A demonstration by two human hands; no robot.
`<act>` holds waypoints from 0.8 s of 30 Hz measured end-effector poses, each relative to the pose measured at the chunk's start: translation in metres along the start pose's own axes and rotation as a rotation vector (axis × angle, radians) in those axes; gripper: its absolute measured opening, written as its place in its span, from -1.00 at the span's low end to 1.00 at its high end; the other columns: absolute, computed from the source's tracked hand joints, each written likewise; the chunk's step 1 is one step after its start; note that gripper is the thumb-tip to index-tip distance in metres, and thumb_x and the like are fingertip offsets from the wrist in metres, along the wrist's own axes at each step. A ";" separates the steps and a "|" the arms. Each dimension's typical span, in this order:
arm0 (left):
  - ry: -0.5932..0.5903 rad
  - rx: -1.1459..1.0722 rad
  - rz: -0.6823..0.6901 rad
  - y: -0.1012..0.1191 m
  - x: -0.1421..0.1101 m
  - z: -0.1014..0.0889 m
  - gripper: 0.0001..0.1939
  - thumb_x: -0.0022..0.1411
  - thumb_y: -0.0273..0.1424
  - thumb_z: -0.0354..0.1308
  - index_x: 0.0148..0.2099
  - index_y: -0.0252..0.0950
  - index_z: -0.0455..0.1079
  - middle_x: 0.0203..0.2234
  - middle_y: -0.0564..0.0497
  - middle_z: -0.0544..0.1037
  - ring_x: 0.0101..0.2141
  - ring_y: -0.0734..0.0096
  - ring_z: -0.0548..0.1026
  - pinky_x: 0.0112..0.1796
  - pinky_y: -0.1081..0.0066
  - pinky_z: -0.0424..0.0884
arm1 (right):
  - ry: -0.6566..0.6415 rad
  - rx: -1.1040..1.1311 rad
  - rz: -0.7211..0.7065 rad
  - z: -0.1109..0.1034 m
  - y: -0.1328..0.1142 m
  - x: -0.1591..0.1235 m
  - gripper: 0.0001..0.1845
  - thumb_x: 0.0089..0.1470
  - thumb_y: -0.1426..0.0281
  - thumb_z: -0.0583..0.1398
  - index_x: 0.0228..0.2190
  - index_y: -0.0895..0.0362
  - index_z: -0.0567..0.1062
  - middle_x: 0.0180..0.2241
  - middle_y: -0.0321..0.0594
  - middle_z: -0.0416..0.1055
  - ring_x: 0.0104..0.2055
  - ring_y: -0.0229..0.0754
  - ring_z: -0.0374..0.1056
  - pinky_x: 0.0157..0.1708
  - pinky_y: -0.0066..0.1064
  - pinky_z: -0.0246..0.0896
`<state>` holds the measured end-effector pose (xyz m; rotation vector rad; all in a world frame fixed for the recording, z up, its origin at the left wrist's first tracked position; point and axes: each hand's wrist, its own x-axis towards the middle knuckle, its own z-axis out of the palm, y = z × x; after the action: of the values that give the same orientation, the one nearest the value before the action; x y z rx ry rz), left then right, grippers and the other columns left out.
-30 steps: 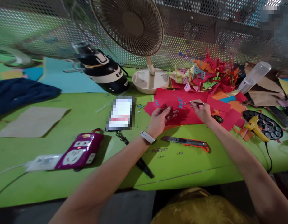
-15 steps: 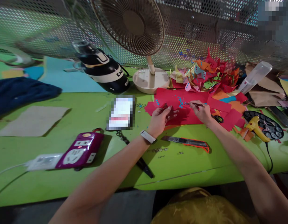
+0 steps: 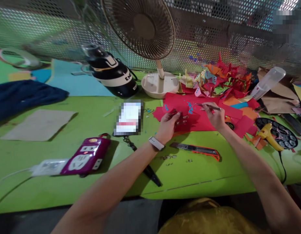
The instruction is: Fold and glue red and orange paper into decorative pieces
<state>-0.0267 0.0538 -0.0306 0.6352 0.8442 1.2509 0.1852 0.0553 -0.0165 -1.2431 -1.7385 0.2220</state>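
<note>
On the green table lies red paper (image 3: 176,100) with tiny blue bits (image 3: 190,108) scattered over it. My right hand (image 3: 215,116) pinches slim dark tweezers (image 3: 214,107), whose tip points left, close to the blue bits. My left hand (image 3: 168,126), a watch (image 3: 156,143) on its wrist, is over the paper's near left part with thumb and fingers drawn together. Whatever it pinches, perhaps red paper, cannot be made out. Nearer me, a box cutter (image 3: 195,149) with an orange edge lies below the paper.
A phone (image 3: 128,117), purple power strip (image 3: 85,156) and dark bottle (image 3: 113,76) are on the left. Behind the paper stand a fan (image 3: 160,85) and a heap of folded coloured paper (image 3: 218,78). A yellow glue gun (image 3: 269,136) lies on a black palette (image 3: 287,135) at right.
The tweezers' tip has shifted slightly right, away from the blue bits, and the tool lies at a flatter angle. My left hand keeps its pose. The whole view has shifted a little.
</note>
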 end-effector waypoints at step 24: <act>-0.183 0.292 0.055 0.003 -0.015 0.005 -0.59 0.02 -0.11 0.38 -0.24 -0.34 0.48 -0.38 -0.07 0.64 -0.35 0.25 0.64 -0.30 0.30 0.58 | 0.009 0.045 -0.210 -0.002 -0.046 -0.009 -0.83 0.21 0.21 0.20 -0.27 -0.06 0.61 -0.32 -0.25 0.63 -0.36 -0.14 0.55 -0.33 -0.33 0.48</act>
<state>-0.0260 0.0405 -0.0227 0.9975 0.8670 1.1075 0.1578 0.0257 0.0071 -1.0187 -1.8310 0.1312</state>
